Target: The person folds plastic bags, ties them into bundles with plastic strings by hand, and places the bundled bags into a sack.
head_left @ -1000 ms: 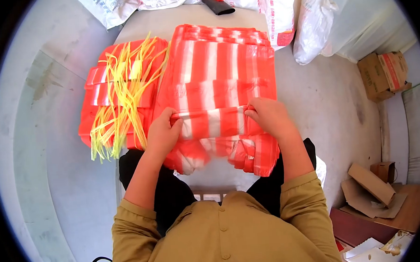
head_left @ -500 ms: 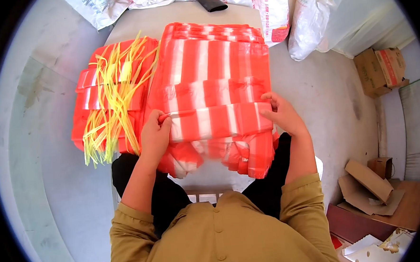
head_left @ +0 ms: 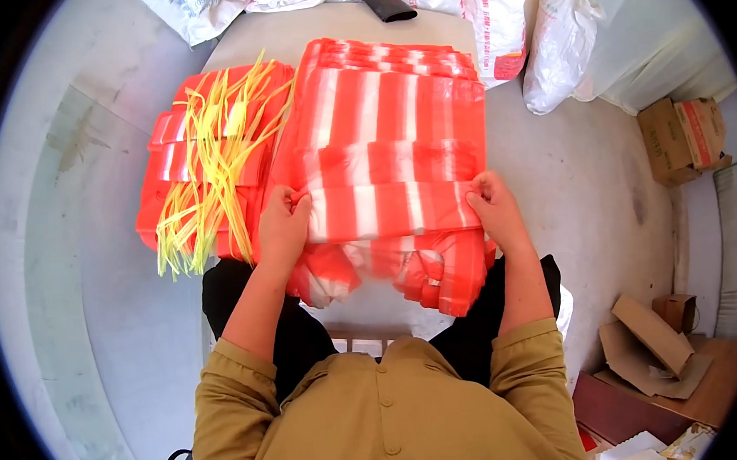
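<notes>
A stack of red-and-white striped plastic bags [head_left: 379, 104] lies in front of me, its loose lower ends hanging toward my lap. Across its near part runs a folded striped plastic bag [head_left: 376, 211]. My left hand [head_left: 285, 230] pinches the left end of this fold between thumb and fingers. At the opposite end my right hand [head_left: 498, 211] is closed on the fold's right edge. To the left sits a second bundle of red plastic bags [head_left: 163, 211], with a bunch of yellow plastic strips [head_left: 214, 155] draped over it.
White printed sacks [head_left: 500, 31] and a white plastic bag [head_left: 560, 45] stand at the back. A black-and-red item [head_left: 386, 4] lies at the far edge. Cardboard boxes [head_left: 680, 139] are at the right, with opened cardboard [head_left: 650, 348] lower down.
My right hand's fingers, apart before, have closed on the right edge of the folded bag. My left hand keeps its pinch. The whole view has shifted slightly.
</notes>
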`<action>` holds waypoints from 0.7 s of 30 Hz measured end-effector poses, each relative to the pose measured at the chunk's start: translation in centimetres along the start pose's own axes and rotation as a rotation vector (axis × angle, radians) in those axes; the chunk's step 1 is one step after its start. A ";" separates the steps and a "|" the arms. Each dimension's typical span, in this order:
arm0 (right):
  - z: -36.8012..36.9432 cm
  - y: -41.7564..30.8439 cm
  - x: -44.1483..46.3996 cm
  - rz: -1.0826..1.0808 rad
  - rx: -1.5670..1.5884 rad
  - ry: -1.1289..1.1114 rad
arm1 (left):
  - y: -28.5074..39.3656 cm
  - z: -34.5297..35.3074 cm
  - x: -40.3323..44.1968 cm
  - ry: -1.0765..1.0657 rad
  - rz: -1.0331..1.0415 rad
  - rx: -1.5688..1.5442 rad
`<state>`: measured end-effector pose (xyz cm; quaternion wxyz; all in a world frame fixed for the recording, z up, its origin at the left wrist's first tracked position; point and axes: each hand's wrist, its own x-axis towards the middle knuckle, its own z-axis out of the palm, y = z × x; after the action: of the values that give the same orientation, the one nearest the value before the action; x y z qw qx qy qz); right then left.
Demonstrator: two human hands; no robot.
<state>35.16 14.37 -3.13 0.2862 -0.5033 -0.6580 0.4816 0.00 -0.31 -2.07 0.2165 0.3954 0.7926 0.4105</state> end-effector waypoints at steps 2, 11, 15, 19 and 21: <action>0.0 0.0 -0.1 -0.001 -0.016 -0.002 | 0.2 -0.1 -0.3 0.046 0.019 -0.022; -0.2 -2.5 -0.5 0.060 -0.057 0.005 | 3.4 -2.5 -4.8 0.000 0.522 0.570; 0.0 -1.8 -0.1 0.026 -0.093 0.040 | 3.5 -1.2 -4.5 -0.164 0.768 0.644; -0.4 -3.0 -0.6 0.058 -0.138 0.044 | 3.9 -0.4 -3.9 -0.211 0.766 0.679; -0.2 -4.3 -1.4 -0.028 -0.340 0.100 | 3.9 -0.3 -3.7 -0.219 0.762 0.672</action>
<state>34.13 13.01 1.06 0.2360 -0.5583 -0.7219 0.3338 3.74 -2.05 1.35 -0.0054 0.7442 0.6532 0.1393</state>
